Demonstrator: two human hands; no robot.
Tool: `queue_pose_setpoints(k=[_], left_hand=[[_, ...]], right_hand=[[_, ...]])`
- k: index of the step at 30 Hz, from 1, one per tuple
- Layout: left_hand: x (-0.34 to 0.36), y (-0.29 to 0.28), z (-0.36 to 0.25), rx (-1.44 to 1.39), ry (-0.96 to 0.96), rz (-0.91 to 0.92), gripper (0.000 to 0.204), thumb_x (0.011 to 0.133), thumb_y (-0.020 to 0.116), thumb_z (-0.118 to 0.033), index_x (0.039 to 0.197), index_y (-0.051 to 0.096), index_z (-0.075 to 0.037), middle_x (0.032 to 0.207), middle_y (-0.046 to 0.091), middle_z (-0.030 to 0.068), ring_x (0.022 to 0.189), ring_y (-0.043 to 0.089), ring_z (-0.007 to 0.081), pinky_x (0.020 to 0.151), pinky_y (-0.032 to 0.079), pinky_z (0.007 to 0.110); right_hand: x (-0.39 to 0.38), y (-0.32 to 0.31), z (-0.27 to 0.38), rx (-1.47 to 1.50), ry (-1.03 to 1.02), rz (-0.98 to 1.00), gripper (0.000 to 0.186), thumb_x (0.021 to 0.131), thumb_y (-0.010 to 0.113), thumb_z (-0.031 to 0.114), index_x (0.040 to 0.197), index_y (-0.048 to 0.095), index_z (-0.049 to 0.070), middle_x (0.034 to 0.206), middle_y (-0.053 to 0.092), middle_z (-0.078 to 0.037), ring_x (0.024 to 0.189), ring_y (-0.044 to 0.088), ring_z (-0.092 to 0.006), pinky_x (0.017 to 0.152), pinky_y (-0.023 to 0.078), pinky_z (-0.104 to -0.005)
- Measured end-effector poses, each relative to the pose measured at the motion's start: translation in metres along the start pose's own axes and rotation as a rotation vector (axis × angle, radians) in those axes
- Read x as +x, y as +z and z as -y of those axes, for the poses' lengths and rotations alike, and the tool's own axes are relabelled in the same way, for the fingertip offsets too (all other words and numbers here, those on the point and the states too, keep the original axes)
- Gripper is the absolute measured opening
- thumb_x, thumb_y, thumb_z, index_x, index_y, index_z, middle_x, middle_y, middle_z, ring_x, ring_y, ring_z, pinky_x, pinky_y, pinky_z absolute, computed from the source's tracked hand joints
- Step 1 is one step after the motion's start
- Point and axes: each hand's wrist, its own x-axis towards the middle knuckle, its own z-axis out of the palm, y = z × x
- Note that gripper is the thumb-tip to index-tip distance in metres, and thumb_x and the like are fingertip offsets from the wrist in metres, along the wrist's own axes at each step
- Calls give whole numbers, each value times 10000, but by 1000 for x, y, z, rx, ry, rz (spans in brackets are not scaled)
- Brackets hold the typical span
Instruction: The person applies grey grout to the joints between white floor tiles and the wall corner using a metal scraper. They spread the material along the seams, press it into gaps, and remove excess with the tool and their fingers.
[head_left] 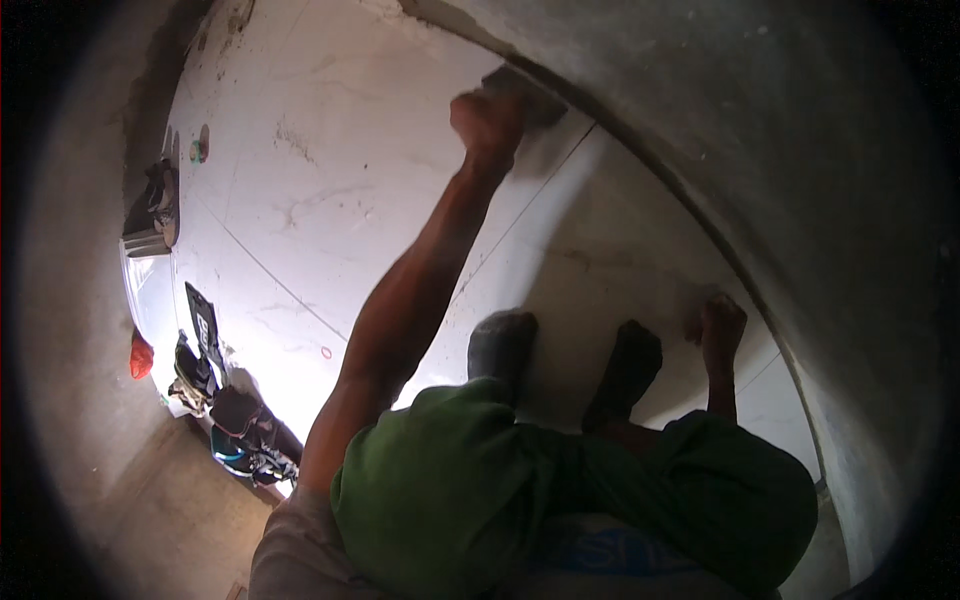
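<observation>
My left hand [485,125] is closed on a dark grey flat object [535,100], blurred, at the far edge of the white tiled floor [290,200], where it meets the grey wall base. At the right, near that same edge, my right hand [718,322] is low at the floor with its fingers curled; what they hold, if anything, is too blurred to name. My two feet in dark socks [500,345] are on the tiles between my hands, below my green-clad knees [430,470].
A curving grey wall [820,180] bounds the right. Along the left lie shoes [160,200], a red plastic bag [141,355], and a pile of dark bags and gear [240,420]. A small greenish object [198,150] is at the upper left, beside rough bare concrete [80,400].
</observation>
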Motion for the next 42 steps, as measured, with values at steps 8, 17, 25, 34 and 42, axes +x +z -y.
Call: queue_pose_setpoints(k=[8, 17, 25, 34, 42], left_hand=[[-17, 0, -12, 14, -73, 30, 337, 790, 820, -192, 803, 690, 119, 841, 748, 173, 725, 667, 177, 598, 540, 417], [-29, 8, -13, -169, -62, 47, 318, 760, 841, -184, 709, 661, 73, 715, 690, 111, 652, 618, 172, 564, 510, 411], [-48, 13, -36, 93, -194, 68, 303, 800, 875, -126, 733, 599, -19, 767, 609, 53, 689, 526, 147, 568, 456, 358], [-50, 23, -7, -42, -108, -48, 344, 785, 814, -200, 797, 687, 119, 855, 752, 202, 764, 695, 223, 694, 561, 453], [-61, 30, -20, 2, -49, -52, 352, 767, 826, -207, 804, 689, 114, 816, 751, 194, 771, 704, 223, 703, 565, 455]], right_hand=[[7, -4, -1, -76, -84, 29, 256, 975, 631, 153, 799, 637, -33, 656, 604, -96, 663, 631, -154, 623, 494, -416], [-4, 2, 8, 168, 50, 43, 245, 1012, 633, 152, 850, 687, -25, 647, 621, -71, 534, 616, -181, 502, 467, -385], [-3, -2, 21, 158, 65, 32, 198, 1015, 649, 155, 974, 683, -36, 699, 641, -59, 537, 653, -172, 464, 492, -344], [-6, 4, 39, 139, 27, -14, 166, 959, 625, 102, 842, 623, -15, 685, 605, -50, 525, 615, -162, 449, 464, -366], [7, -2, -22, -111, -24, -9, 186, 973, 629, 131, 863, 631, -18, 729, 635, -89, 604, 646, -156, 543, 543, -398]])
